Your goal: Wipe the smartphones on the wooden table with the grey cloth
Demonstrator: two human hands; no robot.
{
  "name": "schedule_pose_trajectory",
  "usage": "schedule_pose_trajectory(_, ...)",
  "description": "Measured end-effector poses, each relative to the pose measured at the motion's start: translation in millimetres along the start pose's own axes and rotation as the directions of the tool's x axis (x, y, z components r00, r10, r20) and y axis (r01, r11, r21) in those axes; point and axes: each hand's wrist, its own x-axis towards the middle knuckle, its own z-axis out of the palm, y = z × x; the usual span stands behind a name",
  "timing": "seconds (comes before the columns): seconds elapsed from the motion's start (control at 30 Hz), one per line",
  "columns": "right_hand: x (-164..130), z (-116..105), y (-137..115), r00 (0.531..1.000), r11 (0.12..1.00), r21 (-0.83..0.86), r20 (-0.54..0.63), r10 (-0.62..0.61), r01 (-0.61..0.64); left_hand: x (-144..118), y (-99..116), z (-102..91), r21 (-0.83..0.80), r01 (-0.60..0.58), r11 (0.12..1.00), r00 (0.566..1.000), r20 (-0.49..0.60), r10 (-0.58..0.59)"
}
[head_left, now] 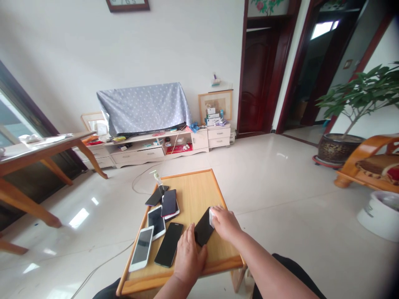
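Wooden table (199,187): low, light-toned, lower centre of frame — bears every phone.
Black phone (203,228): flat near table's right edge, under both hands.
Left hand (188,253): fingers together, laid flat, steadying phone's near end.
Right hand (225,222): closed over a white cloth (212,216), pressing it on phone's far end.
Other phones (162,226): six or so at table's left side — untouched now.
Progress: judged midway through wiping this one; cleaned or not, cannot tell for the rest.
Spray bottle (156,176): table's far left corner.

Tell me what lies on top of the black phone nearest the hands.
A white cloth lies on the black phone under the right hand; the left hand steadies its near end. The covered screen parts cannot be seen.
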Motion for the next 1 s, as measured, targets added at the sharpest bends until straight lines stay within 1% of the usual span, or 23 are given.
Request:
schedule_pose_trajectory(0.07, -14, 6, -13, 0.99, 0.991, -0.078, 0.101, -0.098, 0.106, 0, -2, 1.3, -0.027, 0.019, 0.999, 1.0, -0.011, -0.02)
schedule_pose_trajectory(0.1, -22, 10, -20, 0.978, 0.984, -0.082, 0.147, -0.145, 0.158, 0, -3, 1.8, -0.044, 0.03, 0.999, 0.999, -0.019, -0.031)
schedule_pose_trajectory(0.17, -37, 15, -32, 0.939, 0.963, -0.032, 0.232, -0.252, 0.267, 1, -4, 2.3, -0.072, 0.05, 0.996, 0.998, -0.034, -0.052)
schedule_pose_trajectory(0.23, -46, 15, -37, 0.9, 0.943, 0.031, 0.29, -0.326, 0.331, 2, -4, 2.0, -0.09, 0.066, 0.994, 0.997, -0.043, -0.07)
schedule_pose_trajectory(0.27, -46, 13, -36, 0.897, 0.944, 0.042, 0.302, -0.324, 0.327, 2, -4, 1.4, -0.096, 0.072, 0.993, 0.996, -0.041, -0.077)
schedule_pose_trajectory(0.3, -43, 10, -34, 0.908, 0.955, 0.032, 0.3, -0.292, 0.296, 2, -3, 0.5, -0.104, 0.076, 0.992, 0.996, -0.037, -0.08)
schedule_pose_trajectory(0.37, -33, 2, -27, 0.953, 0.984, -0.035, 0.254, -0.161, 0.176, 2, -1, -1.9, -0.127, 0.08, 0.989, 0.996, -0.031, -0.085)
schedule_pose_trajectory(0.43, -25, -3, -22, 0.981, 0.992, -0.107, 0.191, -0.044, 0.066, 2, 1, -4.5, -0.164, 0.088, 0.982, 0.995, -0.033, -0.095)
schedule_pose_trajectory(0.47, -23, -3, -23, 0.982, 0.99, -0.126, 0.184, -0.032, 0.055, 2, 1, -5.7, -0.188, 0.096, 0.977, 0.994, -0.037, -0.104)
schedule_pose_trajectory(0.5, -24, -2, -26, 0.978, 0.988, -0.126, 0.201, -0.057, 0.084, 2, 2, -6.6, -0.214, 0.103, 0.971, 0.993, -0.041, -0.115)
schedule_pose_trajectory(0.53, -27, 0, -30, 0.964, 0.984, -0.107, 0.241, -0.114, 0.143, 2, 2, -7.3, -0.239, 0.109, 0.965, 0.991, -0.045, -0.123)
schedule_pose_trajectory(0.57, -31, 3, -36, 0.937, 0.974, -0.07, 0.293, -0.187, 0.216, 2, 1, -7.7, -0.259, 0.11, 0.96, 0.991, -0.051, -0.127)
schedule_pose_trajectory(0.63, -39, 10, -47, 0.867, 0.94, 0.016, 0.383, -0.32, 0.34, 3, -1, -7.9, -0.282, 0.1, 0.954, 0.989, -0.073, -0.125)
schedule_pose_trajectory(0.67, -40, 12, -50, 0.843, 0.928, 0.039, 0.407, -0.353, 0.37, 3, -2, -7.7, -0.286, 0.091, 0.954, 0.989, -0.087, -0.121)
schedule_pose_trajectory(0.7, -38, 13, -52, 0.837, 0.926, 0.037, 0.417, -0.355, 0.375, 4, -2, -7.5, -0.288, 0.083, 0.954, 0.989, -0.096, -0.115)
schedule_pose_trajectory(0.73, -34, 12, -51, 0.85, 0.935, 0.012, 0.413, -0.329, 0.356, 4, -3, -7.3, -0.29, 0.079, 0.954, 0.989, -0.096, -0.111)
schedule_pose_trajectory(0.83, -17, 8, -45, 0.934, 0.971, -0.129, 0.324, -0.152, 0.203, 5, -3, -7.1, -0.295, 0.1, 0.95, 0.99, -0.062, -0.123)
schedule_pose_trajectory(0.87, -13, 7, -44, 0.953, 0.974, -0.169, 0.287, -0.099, 0.152, 5, -3, -7.1, -0.295, 0.108, 0.949, 0.99, -0.05, -0.128)
schedule_pose_trajectory(0.9, -10, 7, -43, 0.963, 0.973, -0.195, 0.261, -0.071, 0.125, 5, -3, -7.2, -0.29, 0.113, 0.95, 0.99, -0.045, -0.131)
schedule_pose_trajectory(0.93, -10, 9, -44, 0.964, 0.971, -0.203, 0.255, -0.076, 0.13, 5, -3, -7.1, -0.282, 0.111, 0.953, 0.991, -0.047, -0.129)
schedule_pose_trajectory(1.0, -15, 14, -48, 0.94, 0.961, -0.164, 0.299, -0.167, 0.223, 5, -4, -6.5, -0.259, 0.087, 0.962, 0.992, -0.066, -0.108)
